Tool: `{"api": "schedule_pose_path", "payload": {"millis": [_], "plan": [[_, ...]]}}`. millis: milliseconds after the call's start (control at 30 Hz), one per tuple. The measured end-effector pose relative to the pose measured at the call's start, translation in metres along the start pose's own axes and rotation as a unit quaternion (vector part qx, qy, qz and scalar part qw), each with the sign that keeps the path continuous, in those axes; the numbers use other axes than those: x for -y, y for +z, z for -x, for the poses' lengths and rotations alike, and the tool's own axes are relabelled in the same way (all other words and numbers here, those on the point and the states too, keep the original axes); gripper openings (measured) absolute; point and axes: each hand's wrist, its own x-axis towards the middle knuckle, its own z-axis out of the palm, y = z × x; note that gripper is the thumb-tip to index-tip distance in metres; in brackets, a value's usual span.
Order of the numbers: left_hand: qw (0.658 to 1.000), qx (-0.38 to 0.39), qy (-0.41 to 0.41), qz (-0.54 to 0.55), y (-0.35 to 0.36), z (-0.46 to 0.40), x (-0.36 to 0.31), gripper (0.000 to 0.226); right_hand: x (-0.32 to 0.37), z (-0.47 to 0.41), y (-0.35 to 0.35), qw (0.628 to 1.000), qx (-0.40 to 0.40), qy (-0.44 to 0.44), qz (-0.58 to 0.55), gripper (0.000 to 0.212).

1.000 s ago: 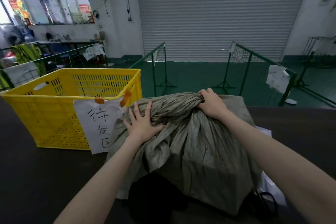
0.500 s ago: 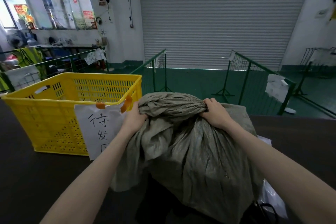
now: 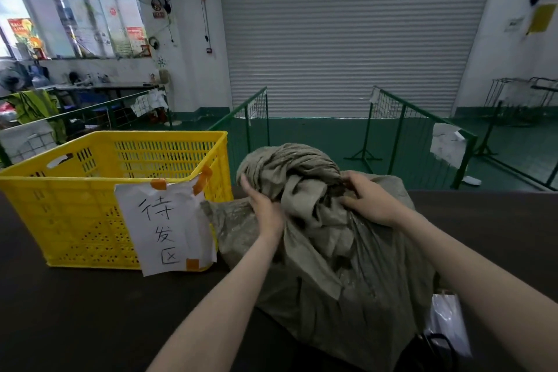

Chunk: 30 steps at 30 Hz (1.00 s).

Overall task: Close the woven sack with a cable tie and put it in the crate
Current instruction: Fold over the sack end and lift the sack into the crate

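Step in hand: gathering the neck of the grey-green woven sack [image 3: 347,266], which sits mid-tabletop [image 3: 75,311] just right of the yellow slatted plastic crate [image 3: 75,190]. Right hand [image 3: 367,201] grips the bunched mouth; left hand [image 3: 265,210] presses it, seemingly half-open. No cable tie visible; fetching one comes next.

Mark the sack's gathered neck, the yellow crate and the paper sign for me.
sack's gathered neck [image 3: 290,166]: head view, on the bunched fabric.
yellow crate [image 3: 60,214]: head view, on the front wall.
paper sign [image 3: 164,226]: head view, mid-sheet.
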Motion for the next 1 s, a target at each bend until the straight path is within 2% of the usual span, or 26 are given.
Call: {"api": "schedule_pose_path", "payload": {"millis": [33, 67, 133, 167, 200, 233, 300, 367, 500, 600, 700, 733, 767, 800, 867, 933, 1000], "plan": [[0.996, 0.038, 0.013, -0.074, -0.004, 0.001, 0.015, 0.075, -0.002, 0.004, 0.001, 0.999, 0.007, -0.001, 0.045, 0.053], [0.979, 0.077, 0.016, -0.189, -0.011, 0.000, 0.026, 0.075, -0.002, 0.008, 0.003, 0.995, 0.007, 0.001, 0.097, 0.057], [0.905, 0.097, 0.016, -0.414, -0.025, -0.005, 0.045, 0.070, -0.002, 0.016, 0.008, 0.984, -0.013, 0.017, 0.176, 0.067], [0.868, 0.092, 0.034, -0.487, -0.029, -0.008, 0.047, 0.066, -0.001, 0.018, 0.009, 0.980, -0.026, 0.025, 0.198, 0.071], [0.854, 0.098, 0.039, -0.510, -0.031, -0.007, 0.043, 0.063, -0.001, 0.018, 0.009, 0.976, -0.034, 0.033, 0.210, 0.072], [0.859, 0.116, 0.038, -0.497, -0.034, -0.011, 0.042, 0.063, -0.001, 0.018, 0.010, 0.975, -0.038, 0.035, 0.218, 0.070], [0.916, 0.173, 0.005, -0.362, -0.043, -0.022, 0.043, 0.073, 0.001, 0.016, 0.011, 0.975, -0.032, 0.020, 0.219, 0.058], [0.937, 0.236, -0.027, -0.255, -0.050, -0.021, 0.043, 0.087, 0.002, 0.016, 0.012, 0.977, -0.025, -0.010, 0.211, 0.043], [0.933, 0.212, -0.076, -0.280, -0.051, -0.020, 0.053, 0.095, 0.003, 0.026, 0.017, 0.976, -0.050, -0.064, 0.201, 0.027], [0.967, 0.173, -0.107, -0.152, -0.043, -0.004, 0.039, 0.117, 0.001, 0.031, 0.016, 0.994, -0.089, -0.030, 0.064, 0.012], [0.980, 0.151, -0.118, -0.045, -0.040, 0.008, 0.021, 0.132, 0.005, 0.029, 0.013, 0.991, -0.128, -0.015, -0.032, 0.008], [0.981, 0.157, -0.105, -0.041, -0.039, 0.013, 0.016, 0.131, 0.007, 0.032, 0.010, 0.988, -0.146, -0.017, -0.044, 0.006], [0.981, 0.171, -0.073, -0.061, -0.040, 0.016, 0.012, 0.122, 0.011, 0.030, 0.008, 0.984, -0.170, -0.017, -0.056, 0.013], [0.979, 0.172, -0.029, -0.104, -0.040, 0.019, 0.008, 0.104, 0.014, 0.030, 0.006, 0.978, -0.195, -0.025, -0.069, 0.025], [0.976, 0.120, 0.065, -0.171, -0.038, 0.023, 0.007, 0.068, 0.020, 0.033, -0.001, 0.968, -0.231, -0.053, -0.085, 0.046], [0.978, 0.064, 0.123, -0.157, -0.034, 0.023, -0.003, 0.066, 0.027, 0.032, -0.016, 0.956, -0.266, -0.085, -0.093, 0.055], [0.976, 0.024, 0.169, -0.133, -0.028, 0.019, -0.020, 0.069, 0.033, 0.025, -0.036, 0.944, -0.302, -0.098, -0.086, 0.043]]}}
